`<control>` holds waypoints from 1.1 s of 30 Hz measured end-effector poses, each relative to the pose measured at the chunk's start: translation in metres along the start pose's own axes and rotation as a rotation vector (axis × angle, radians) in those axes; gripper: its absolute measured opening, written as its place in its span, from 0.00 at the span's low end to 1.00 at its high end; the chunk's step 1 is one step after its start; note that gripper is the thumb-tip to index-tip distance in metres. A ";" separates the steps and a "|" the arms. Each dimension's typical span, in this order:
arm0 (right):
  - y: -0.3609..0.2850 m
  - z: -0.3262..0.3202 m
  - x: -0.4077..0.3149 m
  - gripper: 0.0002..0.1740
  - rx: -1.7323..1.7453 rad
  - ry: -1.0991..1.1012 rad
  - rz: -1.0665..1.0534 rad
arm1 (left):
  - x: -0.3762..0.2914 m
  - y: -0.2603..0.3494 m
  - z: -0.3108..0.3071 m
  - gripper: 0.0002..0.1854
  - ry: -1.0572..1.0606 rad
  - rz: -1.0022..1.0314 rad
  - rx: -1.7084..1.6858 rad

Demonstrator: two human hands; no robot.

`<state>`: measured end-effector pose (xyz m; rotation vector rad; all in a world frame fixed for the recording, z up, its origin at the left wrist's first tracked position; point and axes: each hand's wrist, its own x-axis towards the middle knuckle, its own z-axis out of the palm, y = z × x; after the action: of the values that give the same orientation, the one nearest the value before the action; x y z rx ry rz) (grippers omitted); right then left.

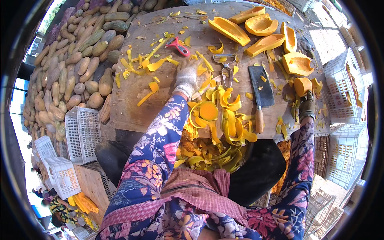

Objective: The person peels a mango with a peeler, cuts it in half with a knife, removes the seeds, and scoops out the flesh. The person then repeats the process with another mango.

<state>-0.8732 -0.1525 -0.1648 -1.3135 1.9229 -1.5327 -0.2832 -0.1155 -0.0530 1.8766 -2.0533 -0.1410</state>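
My left hand (188,75), in a pale knitted glove, rests low over the wooden board (135,102) among yellow squash peels (231,99); its fingers are partly hidden. At the right edge, my right hand (307,105) in a dark glove has its fingers on a peeled orange squash piece (302,86). Between the hands lie a metal Y-peeler (225,68) and a cleaver (261,87) with a wooden handle. Beyond my left hand is a red-handled peeler (179,47). A squash piece with a round cut face (209,110) sits amid the peels nearest me.
Peeled, hollowed squash halves (229,30) lie at the board's far right. Unpeeled squashes (87,54) are heaped at the left, beside a white plastic crate (83,135). More crates (345,156) stand at the right. Peels (213,157) pile up between my knees. People are at lower left.
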 end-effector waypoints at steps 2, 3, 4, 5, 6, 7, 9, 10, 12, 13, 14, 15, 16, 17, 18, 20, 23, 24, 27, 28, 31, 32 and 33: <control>-0.008 0.002 -0.004 0.25 0.369 0.056 0.364 | -0.013 0.007 0.005 0.33 -0.109 0.228 -0.051; -0.013 0.003 -0.007 0.24 0.418 0.035 0.411 | -0.021 0.008 0.005 0.33 -0.159 0.322 -0.123; -0.019 0.005 -0.011 0.25 0.514 0.062 0.479 | -0.035 0.011 0.005 0.33 -0.139 0.406 -0.159; -0.025 0.007 -0.016 0.26 0.669 0.030 0.528 | -0.052 0.014 0.002 0.34 -0.136 0.470 -0.185; -0.030 0.007 -0.019 0.27 0.640 0.052 0.582 | -0.068 0.014 -0.003 0.34 -0.155 0.539 -0.282; -0.036 0.008 -0.023 0.28 0.636 0.002 0.615 | -0.086 0.016 -0.009 0.34 -0.194 0.542 -0.282; -0.043 0.011 -0.029 0.29 0.605 -0.026 0.636 | -0.125 0.025 -0.020 0.33 -0.226 0.553 -0.287; -0.045 0.013 -0.031 0.29 0.577 -0.002 0.625 | -0.143 0.031 -0.024 0.32 -0.239 0.578 -0.305; -0.048 0.011 -0.036 0.30 0.584 0.056 0.564 | -0.181 0.044 -0.032 0.30 -0.324 0.611 -0.334; -0.051 0.009 -0.039 0.30 0.458 0.120 0.557 | -0.199 0.051 -0.036 0.30 -0.361 0.634 -0.325; -0.055 0.005 -0.045 0.30 0.328 0.199 0.578 | -0.214 0.054 -0.040 0.30 -0.362 0.686 -0.331; -0.061 0.002 -0.051 0.31 0.198 0.278 0.594 | -0.227 0.055 -0.043 0.30 -0.342 0.738 -0.332; -0.069 -0.002 -0.060 0.31 0.088 0.325 0.640 | -0.239 0.054 -0.049 0.29 -0.345 0.714 -0.347; -0.080 -0.006 -0.071 0.27 0.003 0.356 0.648 | -0.247 0.048 -0.054 0.29 -0.331 0.690 -0.359; -0.093 -0.009 -0.085 0.24 0.116 0.274 0.585 | -0.251 0.038 -0.059 0.27 -0.314 0.625 -0.347; -0.126 0.005 -0.113 0.17 0.430 0.169 0.466 | -0.250 0.017 -0.065 0.32 -0.019 0.401 -0.228; -0.179 0.041 -0.169 0.16 0.443 -0.498 0.271 | -0.237 -0.004 -0.061 0.39 0.181 -0.117 0.015; -0.194 0.061 -0.183 0.16 0.334 -0.609 0.245 | -0.234 -0.003 -0.057 0.40 0.092 -0.247 0.017; -0.224 0.120 -0.218 0.18 -0.103 -0.783 -0.415 | -0.239 0.021 -0.048 0.40 -0.021 -0.065 -0.032; -0.231 0.131 -0.229 0.20 -0.212 -0.809 -0.493 | -0.242 0.030 -0.046 0.40 -0.049 0.010 -0.106; -0.246 0.140 -0.268 0.25 -0.305 -0.793 -0.530 | -0.248 0.047 -0.047 0.37 -0.013 0.196 -0.418; -0.251 0.135 -0.283 0.27 -0.234 -0.899 -0.442 | -0.249 0.049 -0.048 0.36 0.019 0.152 -0.437; -0.255 0.130 -0.301 0.28 -0.219 -1.001 -0.380 | -0.250 0.048 -0.049 0.33 0.064 0.080 -0.528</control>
<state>-0.5123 0.0241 -0.0602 -2.0821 1.2284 -0.5311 -0.2980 0.1428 -0.0399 1.4528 -1.8150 -0.5378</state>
